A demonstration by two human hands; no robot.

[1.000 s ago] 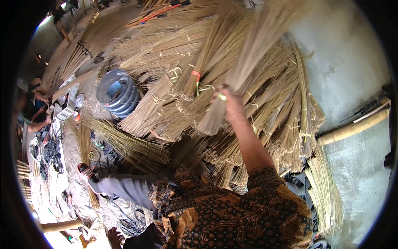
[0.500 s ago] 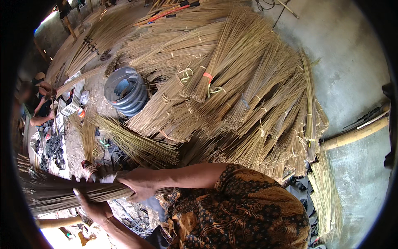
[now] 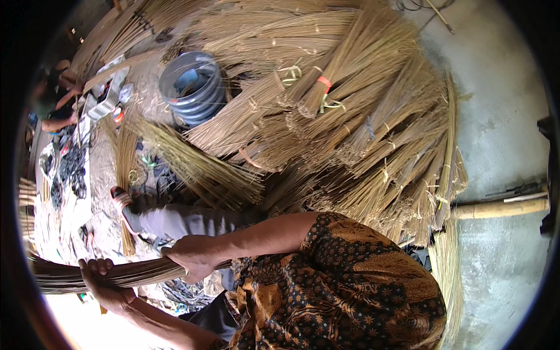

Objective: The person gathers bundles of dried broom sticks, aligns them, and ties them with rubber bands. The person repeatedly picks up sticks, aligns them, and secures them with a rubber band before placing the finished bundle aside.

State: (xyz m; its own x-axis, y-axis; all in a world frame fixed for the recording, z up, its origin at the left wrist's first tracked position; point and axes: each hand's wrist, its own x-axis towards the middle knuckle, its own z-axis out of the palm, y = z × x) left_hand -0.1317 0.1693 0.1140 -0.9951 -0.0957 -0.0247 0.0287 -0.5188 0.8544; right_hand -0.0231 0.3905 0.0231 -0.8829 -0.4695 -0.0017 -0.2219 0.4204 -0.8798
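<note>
Right hand [image 3: 192, 256] wraps the bundle [image 3: 143, 272] near its right end; left hand [image 3: 108, 287] supports it further left, fingers curled over its upper edge. Both sets of fingers part-closed, gripping. Bundle lies crosswise before me, near my leg [image 3: 186, 221]; its left end runs into the dark rim of view. Count: one held bundle, one bucket [image 3: 201, 109], one orange tie [image 3: 324, 83]. Pile [image 3: 350, 143] overlaps too much to count. Wall [image 3: 501, 140] bounds its right; floor [image 3: 149, 90] shows left of bucket.
</note>
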